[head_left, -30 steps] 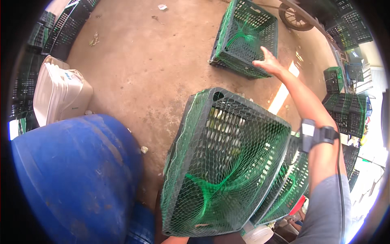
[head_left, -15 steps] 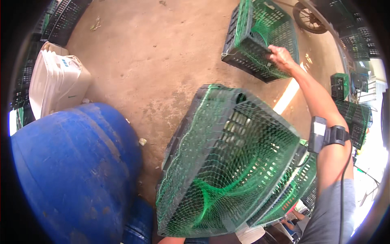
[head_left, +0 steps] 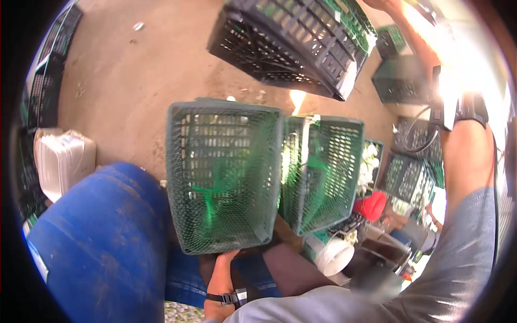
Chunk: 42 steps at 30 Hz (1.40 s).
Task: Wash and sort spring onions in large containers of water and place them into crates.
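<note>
My right hand (head_left: 379, 4) grips a black plastic crate (head_left: 285, 40) with green netting, raised and tilted at the top of the view. My left hand (head_left: 229, 255) is at the lower edge of a dark crate (head_left: 175, 156) covered in green mesh netting, its fingers hidden behind it. A second netted crate (head_left: 353, 172) stands against the first one's right side.
A blue barrel (head_left: 97, 231) is at lower left, behind it white containers (head_left: 62, 161). Stacked crates (head_left: 46, 91) line the left; more crates (head_left: 404, 81) stand right. A red container (head_left: 369, 204), white bucket (head_left: 334, 258) and another person's arm (head_left: 393, 220) are at lower right.
My right hand took hold of the far crate and lifted it up, tilting it. The view has turned, and the near netted crate now stands more upright in it, further left.
</note>
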{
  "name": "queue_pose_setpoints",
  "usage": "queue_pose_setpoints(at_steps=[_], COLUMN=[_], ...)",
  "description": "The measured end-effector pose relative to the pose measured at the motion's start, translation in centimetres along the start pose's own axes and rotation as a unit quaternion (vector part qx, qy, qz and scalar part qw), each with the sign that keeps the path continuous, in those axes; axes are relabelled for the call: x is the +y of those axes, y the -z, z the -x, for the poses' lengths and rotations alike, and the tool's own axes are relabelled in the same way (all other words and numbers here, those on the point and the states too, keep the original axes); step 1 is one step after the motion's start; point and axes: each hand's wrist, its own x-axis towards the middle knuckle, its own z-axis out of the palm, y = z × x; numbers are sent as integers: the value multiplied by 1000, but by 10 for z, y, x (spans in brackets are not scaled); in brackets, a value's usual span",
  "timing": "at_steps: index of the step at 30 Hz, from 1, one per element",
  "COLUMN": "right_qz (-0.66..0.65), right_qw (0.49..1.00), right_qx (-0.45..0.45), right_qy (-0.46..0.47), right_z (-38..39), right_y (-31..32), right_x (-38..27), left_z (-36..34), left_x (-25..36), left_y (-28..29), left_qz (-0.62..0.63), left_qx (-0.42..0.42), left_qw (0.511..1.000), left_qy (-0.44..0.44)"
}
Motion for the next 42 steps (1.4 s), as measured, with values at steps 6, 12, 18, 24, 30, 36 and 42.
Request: queue_pose_setpoints(at_steps=[6, 12, 18, 24, 30, 36, 42], right_qz=[-147, -298, -233, -148, -375, -193, -502], right_qw=[976, 918, 936, 911, 827, 903, 749], right_qx=[152, 260, 263, 317, 231, 134, 290], right_qy=[-47, -31, 5, -219, -349, -359, -321], right_z=[179, 372, 474, 592, 667, 671, 680], right_y=[79, 97, -12, -169, -284, -317, -320], right_x=[74, 140, 255, 356, 402, 372, 402], left_z=[90, 121, 124, 100, 99, 95, 84], left_x=[10, 57, 85, 79, 79, 149, 153], left_y=[-42, -105, -148, -185, -186, -266, -312], left_qz=[-81, -189, -388, -376, -473, -594, -708], left_qx=[-54, -105, -41, -13, 8, 84, 151], left_qw=[995, 975, 899, 887, 856, 689, 569], left_qy=[6, -57, -200, -267, -210, -406, -390])
